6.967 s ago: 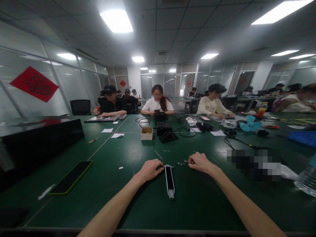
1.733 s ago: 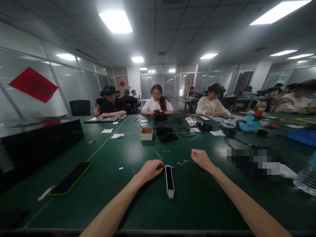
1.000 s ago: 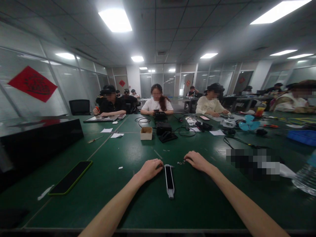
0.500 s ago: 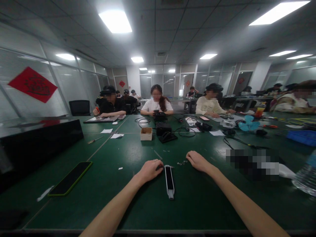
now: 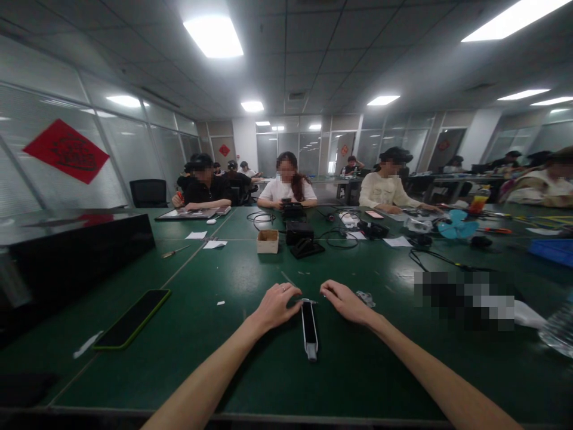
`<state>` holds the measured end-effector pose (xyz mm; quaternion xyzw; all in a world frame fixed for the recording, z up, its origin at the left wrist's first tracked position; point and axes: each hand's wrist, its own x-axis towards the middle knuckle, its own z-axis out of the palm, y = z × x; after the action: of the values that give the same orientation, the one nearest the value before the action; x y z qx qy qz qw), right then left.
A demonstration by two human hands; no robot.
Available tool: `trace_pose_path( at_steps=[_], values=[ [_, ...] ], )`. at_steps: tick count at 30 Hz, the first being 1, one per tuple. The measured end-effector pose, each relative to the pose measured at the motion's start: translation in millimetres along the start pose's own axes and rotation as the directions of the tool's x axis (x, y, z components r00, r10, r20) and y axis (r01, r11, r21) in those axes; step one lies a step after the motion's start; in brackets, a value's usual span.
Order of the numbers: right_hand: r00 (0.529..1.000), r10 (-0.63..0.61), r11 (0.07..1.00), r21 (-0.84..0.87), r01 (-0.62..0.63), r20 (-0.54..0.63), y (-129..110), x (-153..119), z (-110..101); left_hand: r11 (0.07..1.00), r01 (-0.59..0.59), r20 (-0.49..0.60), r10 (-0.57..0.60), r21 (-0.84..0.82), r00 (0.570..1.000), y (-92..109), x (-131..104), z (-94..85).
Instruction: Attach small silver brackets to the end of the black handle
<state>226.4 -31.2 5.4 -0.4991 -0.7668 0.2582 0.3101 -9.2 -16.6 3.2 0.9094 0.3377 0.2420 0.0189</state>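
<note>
Rests the left hand (image 5: 276, 306), with parted fingers (image 5: 291, 291), beside the narrow device (image 5: 309, 325); curls the right hand (image 5: 345, 300) opposite, cannot tell its grip.

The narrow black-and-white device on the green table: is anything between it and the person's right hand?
Nothing visible: green tabletop shows between the right hand and the narrow device. The crumpled clear item lies on the hand's other side.

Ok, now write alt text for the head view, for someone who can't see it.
A person's left hand and right hand flank the far end of a slim black-and-white device lying on a green table. A green-edged phone lies to the left; beyond a small open box, people sit across the table.
</note>
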Motion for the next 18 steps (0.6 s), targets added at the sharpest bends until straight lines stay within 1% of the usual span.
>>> trace_pose_path(
  at_steps=[3, 7, 10, 13, 18],
  values=[
    [0.999, -0.044, 0.994, 0.099, 0.041, 0.031, -12.8, -1.8, 14.6, 0.999, -0.048, -0.031, 0.048, 0.004, 0.998, 2.6, 0.8, 4.7],
    [0.994, -0.067, 0.977, 0.206, 0.047, 0.091, -20.5, -3.6, 27.6, 0.994, -0.104, -0.072, 0.105, 0.009, 0.992, 4.7, 1.4, 8.3],
    [0.992, -0.068, 0.968, 0.247, 0.039, 0.11, -23.3, -4.7, 30.5, 0.994, -0.11, -0.087, 0.111, 0.013, 0.99, 2.7, 1.1, 11.3],
    [0.992, -0.073, 0.96, 0.275, 0.042, 0.1, -25.1, -5.1, 30.6, 0.993, -0.113, -0.092, 0.114, 0.013, 0.989, 0.3, 0.6, 13.7],
    [0.992, -0.071, 0.948, 0.315, 0.034, 0.108, -24.5, -4.8, 30.8, 0.989, -0.148, -0.109, 0.148, 0.008, 0.983, 1.1, 0.5, 12.7]
  ],
)
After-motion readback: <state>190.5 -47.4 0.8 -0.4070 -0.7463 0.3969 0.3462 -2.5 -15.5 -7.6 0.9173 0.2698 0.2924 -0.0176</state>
